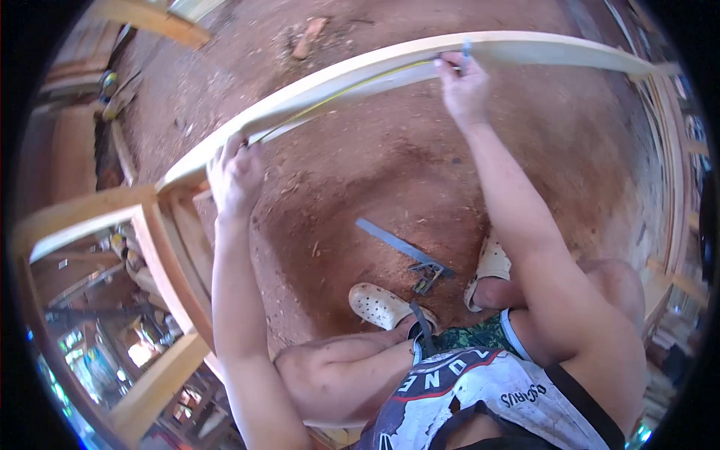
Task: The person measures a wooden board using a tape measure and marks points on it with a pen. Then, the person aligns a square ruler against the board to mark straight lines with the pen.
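Note:
A yellow tape measure [345, 93] is stretched along the side of a long pale wooden board [360, 67]. My left hand [236, 176] is closed on the tape's near-left end, against the board; a small dark part shows at the fingers. At the tape's other end, my right hand [465, 94] pinches it at the board. A thin blue piece [466, 49], perhaps a pencil or pen, sticks up from the right fingers. Which hand has the tape's case is hidden. On the ground below lies a combination square [397, 244].
The long board joins a wooden frame [146, 247] at left and stacked boards [664, 165] at right. My feet, in pale clogs [379, 306], rest on reddish dirt [337, 180]. A wood scrap [310, 37] lies beyond the board.

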{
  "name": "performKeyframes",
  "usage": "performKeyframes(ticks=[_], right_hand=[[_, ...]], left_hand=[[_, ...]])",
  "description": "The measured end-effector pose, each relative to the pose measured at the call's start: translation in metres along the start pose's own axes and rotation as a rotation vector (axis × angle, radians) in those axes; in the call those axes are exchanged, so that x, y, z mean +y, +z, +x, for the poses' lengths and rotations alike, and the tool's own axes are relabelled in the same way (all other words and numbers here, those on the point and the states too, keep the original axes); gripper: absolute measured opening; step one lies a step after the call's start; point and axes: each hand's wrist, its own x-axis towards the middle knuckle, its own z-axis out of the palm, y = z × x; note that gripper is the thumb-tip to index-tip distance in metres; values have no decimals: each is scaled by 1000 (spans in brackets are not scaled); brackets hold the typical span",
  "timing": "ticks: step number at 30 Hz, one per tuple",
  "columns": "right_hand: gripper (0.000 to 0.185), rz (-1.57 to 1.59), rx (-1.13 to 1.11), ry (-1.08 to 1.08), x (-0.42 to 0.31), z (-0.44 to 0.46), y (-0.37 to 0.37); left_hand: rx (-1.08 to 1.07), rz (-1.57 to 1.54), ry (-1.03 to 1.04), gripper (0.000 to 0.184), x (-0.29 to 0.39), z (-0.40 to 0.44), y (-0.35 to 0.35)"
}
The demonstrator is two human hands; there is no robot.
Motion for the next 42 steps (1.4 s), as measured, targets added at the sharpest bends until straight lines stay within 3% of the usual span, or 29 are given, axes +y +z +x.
performKeyframes(ticks=[5,8,10,13,19,21,28,30,42], right_hand=[[21,42,-5,96,3,3,0],[15,-59,-32,-25,1,6,-2],[23,-65,-32,37,-1,6,-4],[22,-89,-39,98,-3,5,-2],[19,-105,-16,-80,-1,9,-1],[18,-20,-51,69,-13,5,-2],[19,6,-59,88,-9,4,-3],[20,-167,-14,-5,10,14,-6],[16,70,-68,42,-2,8,-3]], left_hand=[[-10,-24,-109,21,-1,-3,-1],[-7,21,-144,22,4,4,-6],[9,31,-129,29,4,10,-9],[-262,60,-292,34,13,20,-12],[-309,78,-293,31,5,25,-7],[-327,85,-298,29,6,27,-10],[-334,46,-348,25,-1,23,-5],[-339,32,-336,26,0,26,-5],[-382,37,-319,27,1,28,-11]])
